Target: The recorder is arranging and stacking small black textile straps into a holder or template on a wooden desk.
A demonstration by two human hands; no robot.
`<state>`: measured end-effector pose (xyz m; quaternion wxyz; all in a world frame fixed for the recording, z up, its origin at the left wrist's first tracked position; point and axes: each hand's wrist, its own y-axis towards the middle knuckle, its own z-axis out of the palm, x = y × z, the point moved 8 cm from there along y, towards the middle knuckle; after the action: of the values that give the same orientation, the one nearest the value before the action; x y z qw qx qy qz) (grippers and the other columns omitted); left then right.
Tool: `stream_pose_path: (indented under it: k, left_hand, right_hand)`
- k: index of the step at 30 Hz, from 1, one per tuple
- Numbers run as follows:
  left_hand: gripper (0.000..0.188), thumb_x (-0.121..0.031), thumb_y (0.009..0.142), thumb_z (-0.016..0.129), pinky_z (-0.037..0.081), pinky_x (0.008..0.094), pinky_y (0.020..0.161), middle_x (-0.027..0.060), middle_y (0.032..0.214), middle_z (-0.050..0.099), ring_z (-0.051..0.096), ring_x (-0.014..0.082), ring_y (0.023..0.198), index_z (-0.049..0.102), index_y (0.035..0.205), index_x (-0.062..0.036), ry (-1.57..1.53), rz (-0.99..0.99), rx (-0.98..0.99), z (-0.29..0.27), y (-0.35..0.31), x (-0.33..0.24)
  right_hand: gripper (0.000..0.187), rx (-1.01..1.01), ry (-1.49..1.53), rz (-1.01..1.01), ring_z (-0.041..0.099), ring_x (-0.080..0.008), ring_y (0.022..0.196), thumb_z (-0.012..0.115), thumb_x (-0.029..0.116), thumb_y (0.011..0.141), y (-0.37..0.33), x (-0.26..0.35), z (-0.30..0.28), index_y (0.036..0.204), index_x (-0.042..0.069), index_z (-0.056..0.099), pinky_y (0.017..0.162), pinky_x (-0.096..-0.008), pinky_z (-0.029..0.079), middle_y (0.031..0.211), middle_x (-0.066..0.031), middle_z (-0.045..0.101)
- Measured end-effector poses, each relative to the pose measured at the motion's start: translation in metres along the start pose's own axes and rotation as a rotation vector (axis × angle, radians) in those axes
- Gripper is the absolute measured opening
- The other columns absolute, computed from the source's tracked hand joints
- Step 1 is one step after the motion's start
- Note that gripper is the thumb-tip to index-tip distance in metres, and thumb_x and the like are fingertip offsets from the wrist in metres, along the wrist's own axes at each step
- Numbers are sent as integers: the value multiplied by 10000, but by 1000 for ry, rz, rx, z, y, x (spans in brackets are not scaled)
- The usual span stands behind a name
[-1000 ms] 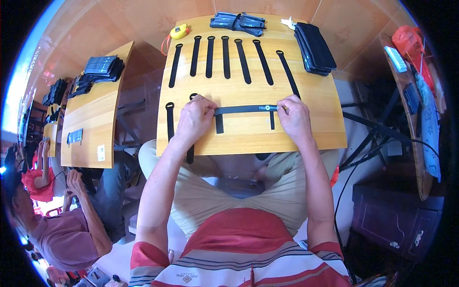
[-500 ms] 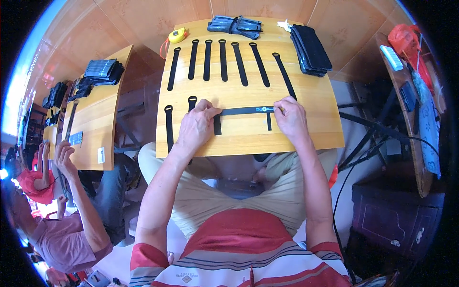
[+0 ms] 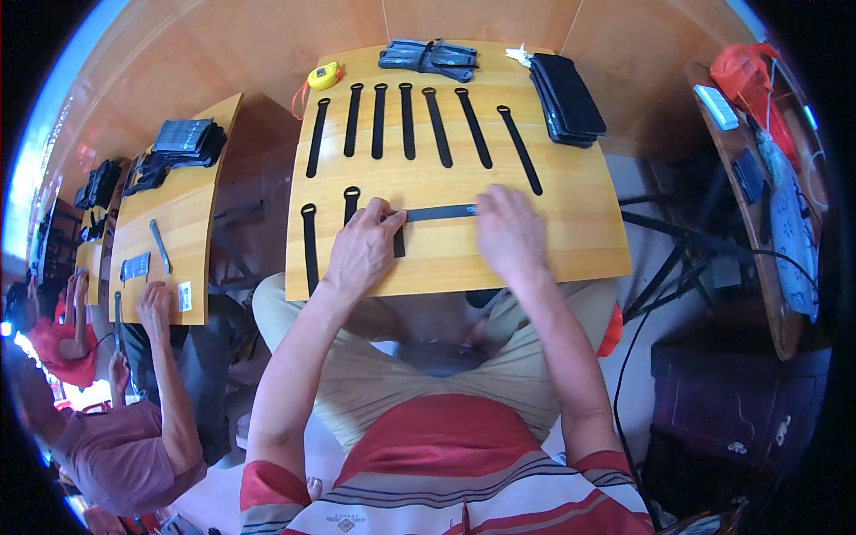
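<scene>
A dark strap (image 3: 440, 213) lies stretched sideways near the front of the wooden table (image 3: 553, 245). My left hand (image 3: 364, 245) pinches its left end, where a short dark piece hangs down toward the table's front edge. My right hand (image 3: 510, 234) is over the strap's right end; motion blurs its fingers, so their grip is unclear. Left of my left hand lie two black straps with slotted ends, one (image 3: 309, 245) fully visible and another (image 3: 351, 203) partly covered by the hand. Several more such straps (image 3: 407, 122) form a row farther back.
At the table's back sit a yellow tape measure (image 3: 325, 75), a bundle of packed dark straps (image 3: 428, 58) and a stack of black strips (image 3: 568, 98). A co-worker's hand (image 3: 154, 308) is at another table (image 3: 192, 241) on the left. A side shelf (image 3: 758, 223) stands at right.
My right hand has moved left along the strap and covers the printed label near its end. My left hand keeps its pinch. The co-worker's hand has come lower.
</scene>
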<state>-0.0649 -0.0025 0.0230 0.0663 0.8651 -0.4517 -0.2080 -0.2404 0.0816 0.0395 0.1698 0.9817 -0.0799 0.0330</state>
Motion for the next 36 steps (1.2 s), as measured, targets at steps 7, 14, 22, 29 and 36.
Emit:
stream_pose_path:
  k: [7,14,22,29,36]
  left_hand:
    - [403,-11,864,617,598,408,848,108,1150,603,653,311,1031,706,1253,-64,66,-40,66,2,-3,0]
    - [443,-13,846,624,587,410,876,117,1176,597,638,304,1029,685,1284,-26,83,12,45,-2,-6,-4]
    - [485,-73,807,666,574,380,875,122,1160,608,615,287,1055,671,1283,20,180,102,33,-11,-9,-14]
    - [357,-213,975,669,536,411,994,154,1259,658,623,315,1157,678,1259,4,67,12,65,-32,-21,1]
    - [175,-55,946,717,573,325,772,157,1054,744,719,264,900,747,1110,-5,-280,-318,-443,-108,-99,26]
  right_hand:
    - [681,242,255,-169,344,-356,1528,480,478,1073,-9,65,42,1471,-73,513,1277,-475,225,1598,-206,448]
    - [754,342,145,40,245,-297,1589,432,531,1075,-30,-10,36,1560,-47,410,1306,-426,165,1680,-192,333]
    - [699,271,166,44,276,-298,1576,477,480,1070,-35,-15,32,1550,-27,439,1298,-424,193,1658,-178,381]
    - [605,182,231,23,366,-348,1522,549,414,1054,-32,-12,26,1459,-36,550,1271,-447,259,1587,-195,473]
    - [407,-39,406,-287,489,-371,1425,653,295,1008,-41,88,-14,1266,-15,704,1220,-488,370,1428,-177,631]
